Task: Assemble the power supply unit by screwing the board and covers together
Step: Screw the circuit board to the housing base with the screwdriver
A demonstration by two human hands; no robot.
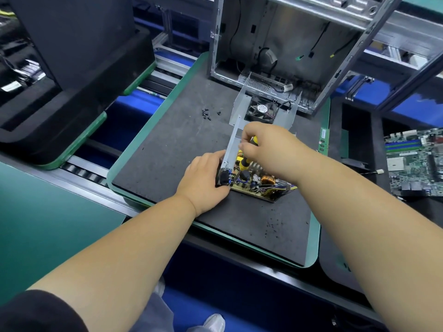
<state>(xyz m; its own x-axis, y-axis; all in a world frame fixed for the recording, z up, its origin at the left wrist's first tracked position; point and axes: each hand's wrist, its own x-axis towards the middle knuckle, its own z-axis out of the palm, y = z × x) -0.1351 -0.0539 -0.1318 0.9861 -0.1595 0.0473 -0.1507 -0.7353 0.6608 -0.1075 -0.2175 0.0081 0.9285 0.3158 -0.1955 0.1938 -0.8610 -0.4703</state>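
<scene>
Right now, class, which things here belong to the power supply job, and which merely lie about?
In use: left hand, right hand, screwdriver, board, metal cover, loose screws.

Lying about: computer case, motherboard, black foam tray.

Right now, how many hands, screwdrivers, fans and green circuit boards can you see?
Hands: 2, left hand and right hand
Screwdrivers: 1, yellow and black screwdriver
Fans: 1, black fan
Green circuit boards: 1, motherboard
Total: 5
</scene>
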